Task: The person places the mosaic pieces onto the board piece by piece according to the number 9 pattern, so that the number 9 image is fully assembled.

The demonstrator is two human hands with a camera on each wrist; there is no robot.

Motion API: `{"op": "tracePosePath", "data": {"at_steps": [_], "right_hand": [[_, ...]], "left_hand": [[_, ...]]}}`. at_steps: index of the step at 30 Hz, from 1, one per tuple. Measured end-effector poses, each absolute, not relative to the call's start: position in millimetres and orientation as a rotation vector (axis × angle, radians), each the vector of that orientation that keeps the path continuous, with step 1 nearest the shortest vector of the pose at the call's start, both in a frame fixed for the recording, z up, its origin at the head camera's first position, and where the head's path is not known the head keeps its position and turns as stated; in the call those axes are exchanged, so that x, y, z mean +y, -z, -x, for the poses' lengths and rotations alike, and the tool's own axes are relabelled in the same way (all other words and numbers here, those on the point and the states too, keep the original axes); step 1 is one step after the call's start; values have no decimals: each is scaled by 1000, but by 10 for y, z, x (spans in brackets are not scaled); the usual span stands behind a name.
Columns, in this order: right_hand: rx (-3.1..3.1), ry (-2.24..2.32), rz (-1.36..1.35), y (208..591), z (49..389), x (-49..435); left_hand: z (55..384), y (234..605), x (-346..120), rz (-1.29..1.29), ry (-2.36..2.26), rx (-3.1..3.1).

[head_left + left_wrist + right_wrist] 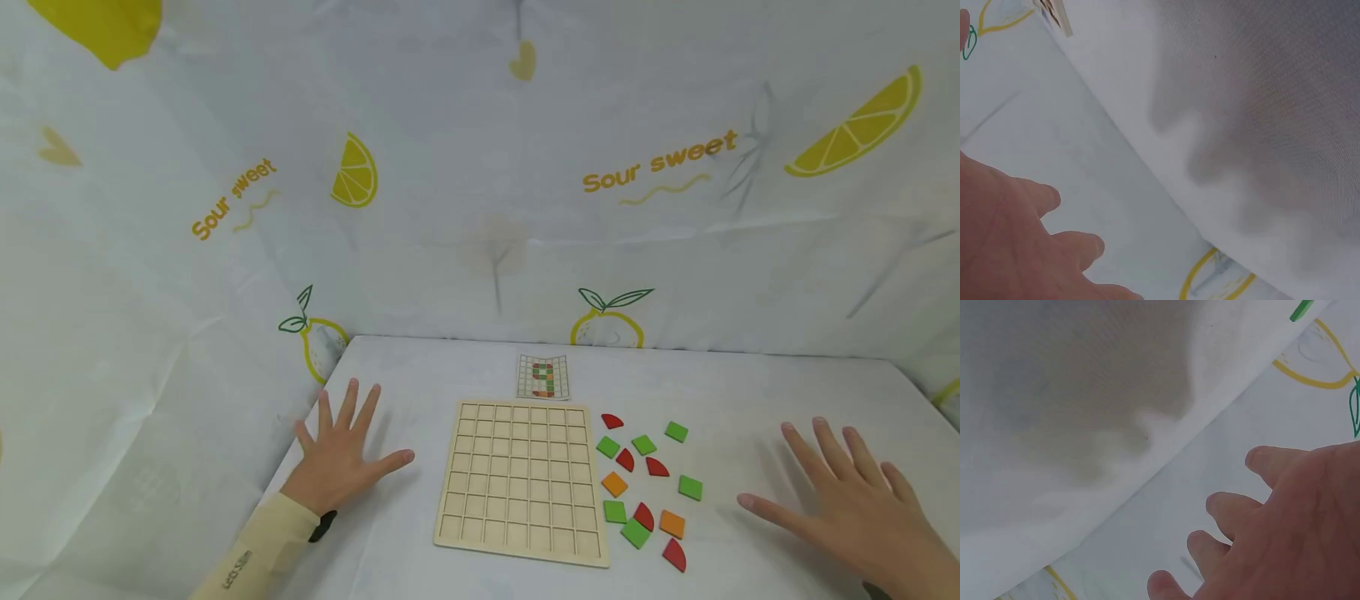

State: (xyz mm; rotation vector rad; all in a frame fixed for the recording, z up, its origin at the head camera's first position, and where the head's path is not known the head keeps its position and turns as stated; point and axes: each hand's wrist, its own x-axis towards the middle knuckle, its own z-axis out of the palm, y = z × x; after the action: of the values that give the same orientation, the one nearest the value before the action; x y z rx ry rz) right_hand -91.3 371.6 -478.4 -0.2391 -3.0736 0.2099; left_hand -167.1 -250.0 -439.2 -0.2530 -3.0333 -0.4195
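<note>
My left hand (341, 458) is spread over the white table, left of a square wooden grid board (521, 479), and holds nothing. On the far right, my right hand (855, 500) is spread too, with nothing in it. Between the board and that hand lie loose flat pieces: green squares such as this green square (691, 487), orange squares such as this orange square (672, 524), and red quarter-circles such as this red quarter-circle (674, 554). One red piece touches or overlaps a green square (636, 533). In the wrist views, the left palm (997, 231) and right palm (1297, 531) are bare.
Behind the board lies a small pattern card (543, 377) showing a coloured figure on a grid. A white cloth with lemon prints (480, 208) hangs behind the table (405, 375) and along its left side.
</note>
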Motion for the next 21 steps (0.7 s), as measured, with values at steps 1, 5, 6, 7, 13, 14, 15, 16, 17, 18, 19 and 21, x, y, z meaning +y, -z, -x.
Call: {"op": "tracePosePath", "data": {"at_steps": [1,5,6,7,13,14,15,16,17,18,19,21], "right_hand": [[-3068,-211,228,4774,921,3714],[-3031,-221,137,4742,961,3704],[-3030,-215,123,4724,980,3690],[-3023,-212,101,4708,1005,3673],[-3029,-168,-25,4512,1235,3413],[-3032,-164,-51,4477,1280,3354],[-3038,-154,-71,4440,1320,3291],[-3043,-150,-95,4411,1361,3234],[-3047,-151,-119,4388,1399,3173],[-3050,-157,-143,4366,1439,3117],[-3053,-155,-162,4350,1480,3057],[-3049,-158,-215,4331,1553,2946]], "left_hand": [[1674,4397,-2491,255,427,-3033],[1701,4441,-2449,257,483,-3040],[1709,4457,-2434,257,515,-3046],[1715,4463,-2417,258,549,-3052],[1782,4495,-2185,220,742,-3038],[1793,4497,-2125,196,785,-3028],[1797,4488,-2067,162,839,-3019],[1803,4486,-2009,136,876,-3010],[1806,4479,-1954,112,911,-3005],[1810,4472,-1899,88,952,-3001],[1816,4463,-1848,72,984,-3002],[1826,4454,-1760,51,1030,-3009]]}}
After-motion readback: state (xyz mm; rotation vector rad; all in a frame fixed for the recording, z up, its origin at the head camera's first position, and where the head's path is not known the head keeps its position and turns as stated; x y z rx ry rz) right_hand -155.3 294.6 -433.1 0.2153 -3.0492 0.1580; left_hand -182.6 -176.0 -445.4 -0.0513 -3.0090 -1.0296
